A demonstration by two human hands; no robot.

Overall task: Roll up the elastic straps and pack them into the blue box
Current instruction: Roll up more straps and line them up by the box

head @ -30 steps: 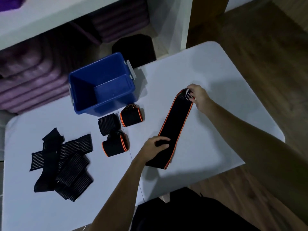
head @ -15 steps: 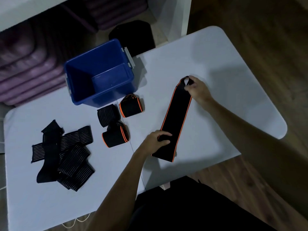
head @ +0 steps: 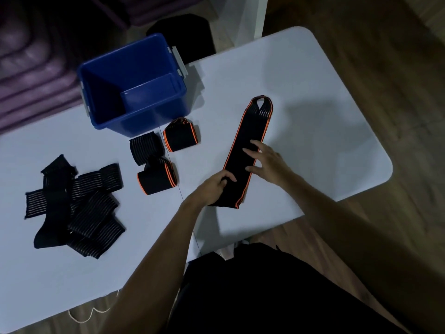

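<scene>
A long flat black strap [head: 245, 150] edged in orange lies beside the blue box [head: 134, 85], which holds nothing. Left hand [head: 214, 188] grip pinches the strap's near end; right hand [head: 267, 160] spreads wide on it.

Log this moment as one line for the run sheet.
strap flat on table | left hand gripping near end | right hand open on middle | three rolls beside box | box empty

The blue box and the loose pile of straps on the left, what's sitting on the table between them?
Nothing: in the head view only bare white table separates the blue box from the pile of unrolled straps. The three rolled straps sit further right, in front of the box.
</scene>
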